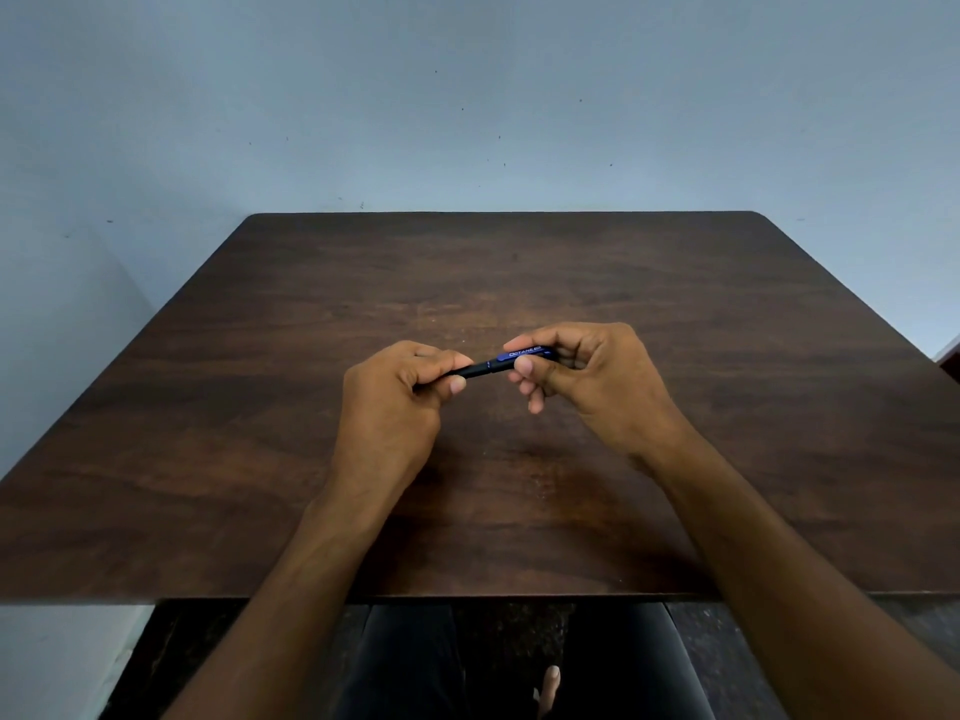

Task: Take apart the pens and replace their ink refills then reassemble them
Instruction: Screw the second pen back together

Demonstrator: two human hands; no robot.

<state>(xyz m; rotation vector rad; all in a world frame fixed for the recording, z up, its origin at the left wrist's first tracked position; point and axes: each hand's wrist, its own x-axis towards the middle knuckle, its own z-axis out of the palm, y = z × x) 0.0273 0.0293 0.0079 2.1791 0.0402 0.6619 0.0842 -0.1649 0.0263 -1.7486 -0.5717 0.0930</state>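
Note:
A black pen with a blue clip marked in white letters is held level above the middle of the dark wooden table. My left hand grips the pen's left end, fingers curled round it so that end is hidden. My right hand pinches the clip end between thumb and fingers. Only the short middle stretch of the pen shows between the two hands. No loose refill or other pen is visible.
The table's back edge meets a pale blue wall. Its near edge runs across the lower frame, with my legs in dark trousers and a bare foot below it. A narrow gap lies left of the table.

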